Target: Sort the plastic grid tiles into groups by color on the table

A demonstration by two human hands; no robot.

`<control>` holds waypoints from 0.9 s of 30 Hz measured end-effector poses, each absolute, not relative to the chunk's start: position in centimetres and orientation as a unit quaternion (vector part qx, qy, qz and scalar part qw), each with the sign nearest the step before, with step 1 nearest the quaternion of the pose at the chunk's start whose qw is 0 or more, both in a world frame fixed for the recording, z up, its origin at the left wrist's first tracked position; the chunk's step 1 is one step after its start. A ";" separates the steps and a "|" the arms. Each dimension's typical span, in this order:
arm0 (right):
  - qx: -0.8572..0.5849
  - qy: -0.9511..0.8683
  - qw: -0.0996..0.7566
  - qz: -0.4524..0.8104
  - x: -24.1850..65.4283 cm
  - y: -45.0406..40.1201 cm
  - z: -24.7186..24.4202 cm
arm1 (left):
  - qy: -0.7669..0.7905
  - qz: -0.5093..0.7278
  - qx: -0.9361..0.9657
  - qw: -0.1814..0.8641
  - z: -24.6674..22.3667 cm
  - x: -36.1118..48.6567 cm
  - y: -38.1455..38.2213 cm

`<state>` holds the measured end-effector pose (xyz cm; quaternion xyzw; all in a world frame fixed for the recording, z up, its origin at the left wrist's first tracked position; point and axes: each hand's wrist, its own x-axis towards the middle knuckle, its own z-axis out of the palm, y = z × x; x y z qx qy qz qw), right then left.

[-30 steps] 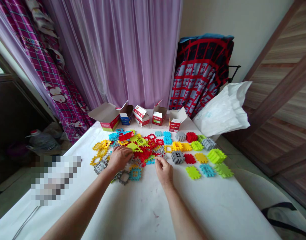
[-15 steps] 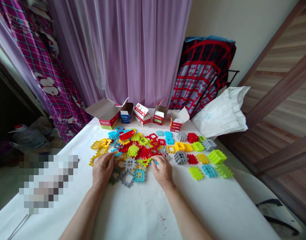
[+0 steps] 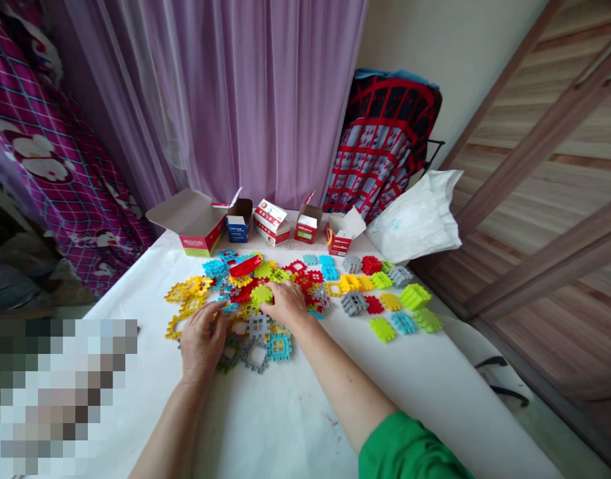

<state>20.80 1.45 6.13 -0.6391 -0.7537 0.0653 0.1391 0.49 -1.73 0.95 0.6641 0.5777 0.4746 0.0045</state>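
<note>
Many notched plastic tiles in yellow, red, blue, grey and green lie in a loose pile. My left hand [image 3: 203,336] rests at the pile's left front edge, fingers curled and apart, by the yellow tiles [image 3: 188,293]. Over the middle of the pile, my right hand [image 3: 287,306] touches the right edge of a lime green tile [image 3: 260,295], its fingers closed on it. Grey tiles [image 3: 255,356] and a blue tile [image 3: 279,346] lie nearest me. A red curved piece [image 3: 245,266] tops the back.
Stacks and single tiles, such as a grey stack [image 3: 354,303], stand on the right of the white table [image 3: 285,426]. Open small boxes [image 3: 238,229] line the back edge. A white bag [image 3: 418,216] is at the back right.
My right hand has moved left and forward over the pile onto the green tile. My left hand stays at the left edge. The view has turned slightly, and a green sleeve now shows.
</note>
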 end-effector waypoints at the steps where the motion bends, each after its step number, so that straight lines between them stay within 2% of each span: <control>1: -0.642 -0.749 0.152 0.063 21.0 1.2 6.1 | 0.578 0.475 0.664 0.008 1.0 0.5 -1.7; 9: -0.660 -0.686 0.305 0.040 25.4 -4.0 4.7 | 0.585 0.448 0.676 0.019 1.4 0.4 -2.1; 14: -0.666 -0.620 0.407 -0.078 33.7 -9.5 1.8 | 0.614 0.435 0.658 0.024 1.5 0.5 -2.7; 16: -0.696 -0.574 0.412 -0.128 37.9 -11.3 0.8 | 0.628 0.429 0.649 0.029 1.8 0.6 -2.8; 20: -0.750 -0.518 0.367 -0.185 43.5 -13.5 -0.7 | 0.646 0.407 0.644 0.043 2.5 0.9 -2.8; 27: -0.755 -0.551 0.305 -0.185 43.8 -13.1 -1.3 | 0.669 0.395 0.627 0.049 3.5 1.4 -3.2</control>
